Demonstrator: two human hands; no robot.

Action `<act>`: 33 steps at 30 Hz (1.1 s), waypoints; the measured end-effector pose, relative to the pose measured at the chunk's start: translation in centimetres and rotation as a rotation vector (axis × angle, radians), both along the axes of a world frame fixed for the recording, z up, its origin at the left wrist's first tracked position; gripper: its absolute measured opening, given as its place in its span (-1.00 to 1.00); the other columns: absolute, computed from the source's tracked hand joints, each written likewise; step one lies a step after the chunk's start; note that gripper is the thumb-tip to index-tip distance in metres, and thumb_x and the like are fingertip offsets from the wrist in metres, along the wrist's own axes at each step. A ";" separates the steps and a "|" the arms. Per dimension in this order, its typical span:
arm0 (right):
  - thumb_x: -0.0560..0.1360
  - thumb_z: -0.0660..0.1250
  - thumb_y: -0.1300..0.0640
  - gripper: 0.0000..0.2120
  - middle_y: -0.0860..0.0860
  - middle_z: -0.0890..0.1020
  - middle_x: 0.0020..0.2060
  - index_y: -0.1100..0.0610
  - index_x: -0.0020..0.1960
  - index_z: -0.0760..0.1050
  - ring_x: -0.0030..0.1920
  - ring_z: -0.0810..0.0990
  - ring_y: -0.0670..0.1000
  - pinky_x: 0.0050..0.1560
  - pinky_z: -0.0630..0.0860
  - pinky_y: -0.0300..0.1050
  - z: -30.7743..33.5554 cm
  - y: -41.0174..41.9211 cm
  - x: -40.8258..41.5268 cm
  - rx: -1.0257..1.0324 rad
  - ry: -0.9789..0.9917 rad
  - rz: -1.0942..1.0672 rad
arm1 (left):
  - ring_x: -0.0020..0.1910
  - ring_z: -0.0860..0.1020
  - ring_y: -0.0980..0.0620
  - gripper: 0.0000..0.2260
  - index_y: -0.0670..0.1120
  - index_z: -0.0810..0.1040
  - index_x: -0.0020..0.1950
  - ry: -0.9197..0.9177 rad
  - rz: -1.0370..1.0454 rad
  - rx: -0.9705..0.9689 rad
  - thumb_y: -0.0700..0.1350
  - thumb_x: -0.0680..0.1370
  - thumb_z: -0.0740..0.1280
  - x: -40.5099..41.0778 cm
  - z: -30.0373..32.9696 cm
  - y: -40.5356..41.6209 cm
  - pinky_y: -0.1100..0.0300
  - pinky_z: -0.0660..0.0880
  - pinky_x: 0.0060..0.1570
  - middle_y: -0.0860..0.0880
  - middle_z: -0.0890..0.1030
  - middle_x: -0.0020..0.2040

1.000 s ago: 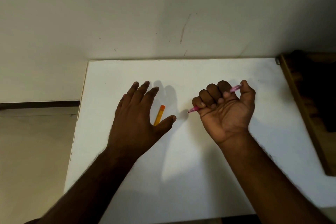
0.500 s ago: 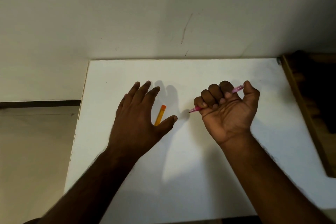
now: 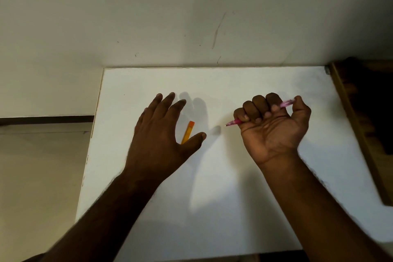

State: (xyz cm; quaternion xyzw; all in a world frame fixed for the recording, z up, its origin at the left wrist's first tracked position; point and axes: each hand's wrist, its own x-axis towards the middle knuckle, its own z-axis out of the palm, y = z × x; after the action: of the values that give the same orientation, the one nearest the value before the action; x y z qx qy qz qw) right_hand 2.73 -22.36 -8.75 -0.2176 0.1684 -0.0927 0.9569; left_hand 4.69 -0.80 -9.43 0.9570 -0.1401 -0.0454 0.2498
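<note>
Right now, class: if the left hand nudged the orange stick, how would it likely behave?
The orange stick looks straight and flat-sided, so it would probably slide, not roll. It is slim beside the left hand, so likely light and easily flicked across the smooth white table.

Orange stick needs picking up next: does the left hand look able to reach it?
Probably yes: the left hand is open, and the orange stick lies in the gap between its thumb and forefinger.
</note>
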 end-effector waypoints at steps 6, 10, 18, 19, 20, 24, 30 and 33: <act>0.58 -0.02 -0.23 -0.53 -0.01 0.23 -0.42 0.10 -0.32 0.24 -0.41 0.17 0.01 -0.29 0.26 -0.11 -0.1 -0.1 0.0 0.025 0.004 -0.052 | 0.61 0.06 0.04 -0.21 0.05 0.30 0.54 0.015 -0.020 0.004 0.43 0.41 0.24 -0.3 0.2 -0.2 -0.02 0.14 0.52 0.05 0.22 0.60; 0.58 -0.02 -0.26 -0.51 -0.01 0.23 -0.41 0.10 -0.31 0.24 -0.40 0.17 0.01 -0.29 0.27 -0.11 -0.1 0.0 0.0 0.032 -0.001 -0.046 | 0.61 0.06 0.04 -0.22 0.05 0.31 0.54 0.017 -0.022 -0.005 0.41 0.41 0.26 -0.3 0.2 -0.2 -0.01 0.14 0.52 0.05 0.23 0.60; 0.58 -0.02 -0.25 -0.51 -0.01 0.22 -0.41 0.10 -0.31 0.23 -0.40 0.16 0.01 -0.29 0.26 -0.11 0.0 -0.1 0.0 0.008 0.002 -0.064 | 0.61 0.08 0.02 -0.22 0.04 0.33 0.53 0.017 -0.023 -0.008 0.41 0.41 0.26 -0.4 0.2 -0.3 -0.05 0.17 0.53 0.03 0.24 0.60; 0.58 -0.02 -0.24 -0.52 -0.01 0.22 -0.42 0.10 -0.32 0.23 -0.40 0.16 0.01 -0.30 0.26 -0.11 0.0 -0.1 0.0 0.004 0.006 -0.066 | 0.61 0.07 0.02 -0.22 0.04 0.32 0.53 0.020 -0.025 -0.007 0.41 0.41 0.26 -0.4 0.2 -0.3 -0.05 0.17 0.53 0.03 0.24 0.60; 0.58 -0.03 -0.23 -0.53 -0.01 0.22 -0.42 0.10 -0.32 0.23 -0.40 0.15 0.01 -0.30 0.25 -0.11 0.0 -0.1 0.0 0.003 0.007 -0.068 | 0.61 0.07 0.02 -0.22 0.05 0.32 0.53 0.023 -0.027 -0.006 0.41 0.41 0.27 -0.4 0.2 -0.3 -0.04 0.16 0.53 0.03 0.23 0.60; 0.57 -0.02 -0.25 -0.51 -0.01 0.22 -0.42 0.10 -0.32 0.23 -0.40 0.16 0.01 -0.30 0.26 -0.10 0.1 0.0 0.0 0.005 0.006 -0.062 | 0.61 0.06 0.03 -0.23 0.04 0.30 0.54 0.014 -0.032 -0.002 0.39 0.43 0.32 -0.4 0.1 -0.3 -0.01 0.13 0.53 0.04 0.23 0.60; 0.58 -0.03 -0.26 -0.51 -0.01 0.22 -0.41 0.10 -0.31 0.22 -0.41 0.16 0.01 -0.30 0.26 -0.11 0.1 0.1 0.0 0.014 0.006 -0.055 | 0.61 0.07 0.02 -0.22 0.03 0.31 0.54 0.014 -0.038 -0.009 0.39 0.42 0.31 -0.5 0.0 -0.5 -0.04 0.16 0.54 0.03 0.23 0.60; 0.58 -0.03 -0.22 -0.53 -0.01 0.22 -0.42 0.10 -0.32 0.21 -0.40 0.15 0.01 -0.30 0.25 -0.11 0.1 0.0 0.0 0.014 0.013 -0.054 | 0.61 0.07 0.02 -0.22 0.03 0.31 0.54 0.014 -0.039 -0.009 0.40 0.41 0.29 -0.6 0.0 -0.5 -0.03 0.15 0.54 0.03 0.24 0.60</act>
State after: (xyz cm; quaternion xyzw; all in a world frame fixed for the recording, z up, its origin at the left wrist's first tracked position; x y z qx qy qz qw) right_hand 2.73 -22.34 -8.69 -0.2068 0.1808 -0.1158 0.9545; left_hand 4.12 -1.32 -9.41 0.9526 -0.1570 -0.0564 0.2543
